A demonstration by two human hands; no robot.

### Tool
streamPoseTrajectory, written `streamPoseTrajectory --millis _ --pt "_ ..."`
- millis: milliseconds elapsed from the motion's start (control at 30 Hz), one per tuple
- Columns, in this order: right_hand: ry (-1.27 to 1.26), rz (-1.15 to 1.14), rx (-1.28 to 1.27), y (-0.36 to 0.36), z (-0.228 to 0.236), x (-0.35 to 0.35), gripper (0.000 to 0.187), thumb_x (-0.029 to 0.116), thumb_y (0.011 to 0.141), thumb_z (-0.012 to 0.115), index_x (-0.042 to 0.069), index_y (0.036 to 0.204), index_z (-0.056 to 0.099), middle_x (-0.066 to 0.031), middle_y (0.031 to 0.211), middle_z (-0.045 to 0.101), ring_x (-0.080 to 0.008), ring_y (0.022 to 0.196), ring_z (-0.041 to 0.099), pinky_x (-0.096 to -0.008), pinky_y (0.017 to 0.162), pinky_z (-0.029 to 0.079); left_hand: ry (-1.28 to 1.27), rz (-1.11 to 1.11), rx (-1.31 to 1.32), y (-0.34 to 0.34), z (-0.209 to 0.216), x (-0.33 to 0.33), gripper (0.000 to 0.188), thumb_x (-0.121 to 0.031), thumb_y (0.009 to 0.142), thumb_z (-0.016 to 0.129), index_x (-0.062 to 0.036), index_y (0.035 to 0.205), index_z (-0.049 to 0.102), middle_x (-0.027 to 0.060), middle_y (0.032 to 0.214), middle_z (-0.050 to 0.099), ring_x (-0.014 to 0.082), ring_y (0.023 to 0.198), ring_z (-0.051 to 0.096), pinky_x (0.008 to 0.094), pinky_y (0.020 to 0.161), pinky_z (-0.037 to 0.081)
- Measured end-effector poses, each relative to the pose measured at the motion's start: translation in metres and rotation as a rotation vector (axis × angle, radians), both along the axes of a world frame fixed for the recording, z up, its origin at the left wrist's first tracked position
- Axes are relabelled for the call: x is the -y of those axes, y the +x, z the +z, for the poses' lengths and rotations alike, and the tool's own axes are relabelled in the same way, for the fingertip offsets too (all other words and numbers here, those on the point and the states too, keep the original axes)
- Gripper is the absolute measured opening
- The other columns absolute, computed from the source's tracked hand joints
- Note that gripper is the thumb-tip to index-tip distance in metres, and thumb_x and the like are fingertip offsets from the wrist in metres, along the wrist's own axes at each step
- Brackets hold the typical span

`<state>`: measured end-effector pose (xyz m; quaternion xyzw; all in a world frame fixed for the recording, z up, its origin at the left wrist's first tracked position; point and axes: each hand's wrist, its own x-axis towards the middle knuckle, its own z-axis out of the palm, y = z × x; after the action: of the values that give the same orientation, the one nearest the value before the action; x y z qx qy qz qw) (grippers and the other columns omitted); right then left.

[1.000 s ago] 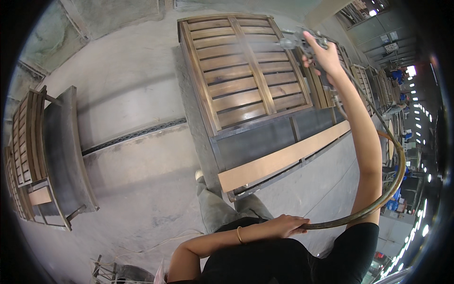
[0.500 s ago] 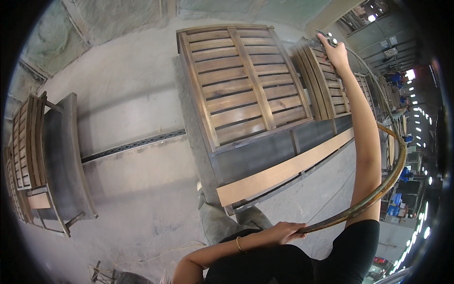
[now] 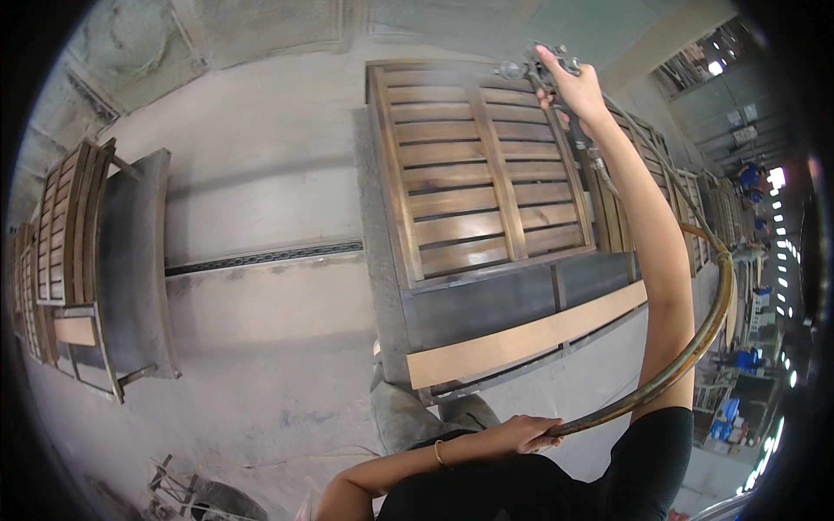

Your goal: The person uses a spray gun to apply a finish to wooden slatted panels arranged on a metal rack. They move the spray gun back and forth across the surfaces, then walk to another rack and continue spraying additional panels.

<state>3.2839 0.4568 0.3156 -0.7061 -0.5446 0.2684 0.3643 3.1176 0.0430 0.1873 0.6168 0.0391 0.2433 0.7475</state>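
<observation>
A metal spray gun (image 3: 556, 82) is gripped in my right hand (image 3: 573, 91), with my arm stretched forward. It hangs over the far right corner of a slatted wooden panel (image 3: 447, 178), and a pale mist shows to the left of its nozzle. My left hand (image 3: 528, 432) is closed around a worn, brownish hose (image 3: 695, 356) in front of my body. The hose loops up along my right arm toward the gun. The panel lies flat on a dark stand (image 3: 486, 295), its wet-looking slats split by a centre bar.
A bare light board (image 3: 530, 334) runs along the stand's near side. More slatted panels (image 3: 608, 204) stand beyond it to the right. Others (image 3: 69, 230) sit on a stand (image 3: 135, 260) at left. A chain track (image 3: 265, 256) crosses the floor; a metal frame (image 3: 187, 495) lies lower left.
My right hand has moved the spray gun left, from above the neighbouring panels to the nearer panel's far corner. Mist now shows there. The view has shifted slightly; my left hand still grips the hose.
</observation>
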Motion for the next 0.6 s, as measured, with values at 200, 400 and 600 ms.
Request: streamPoseTrajectory --millis 200,400,600 --pt "-0.037 0.116 -0.187 -0.057 -0.003 -0.023 0.045 0.051 0.089 0.061 0.006 0.092 0.060 -0.0069 0.067 0.064 -0.0104 0.053 0.062 -0.0203 0.033 0.034 -0.053 0.176 0.110 0.007 -0.014 0.004 0.028 -0.025 0.094 0.060 -0.0052 0.114 0.055 0.0114 0.081 0.065 0.0289 0.066 0.063 0.0370 0.060 0.051" --pt "0.042 -0.103 0.196 0.018 -0.007 -0.054 0.053 0.056 0.084 0.064 0.003 0.089 0.066 -0.0053 0.062 0.063 -0.0102 0.048 0.060 -0.0233 0.033 0.037 -0.085 0.148 0.065 0.007 -0.024 0.005 0.032 -0.027 0.095 0.059 -0.0024 0.114 0.054 0.0150 0.079 0.063 0.0282 0.059 0.061 0.0360 0.055 0.048" --pt "0.119 -0.372 0.445 0.122 0.008 -0.041 0.068 0.064 0.072 0.073 -0.004 0.076 0.065 -0.0146 0.070 0.065 -0.0234 0.066 0.067 -0.0354 0.063 0.052 -0.192 0.011 -0.055 -0.005 -0.015 -0.005 0.036 -0.025 0.096 0.057 0.0023 0.118 0.052 0.0172 0.085 0.066 0.0299 0.067 0.064 0.0369 0.061 0.050"
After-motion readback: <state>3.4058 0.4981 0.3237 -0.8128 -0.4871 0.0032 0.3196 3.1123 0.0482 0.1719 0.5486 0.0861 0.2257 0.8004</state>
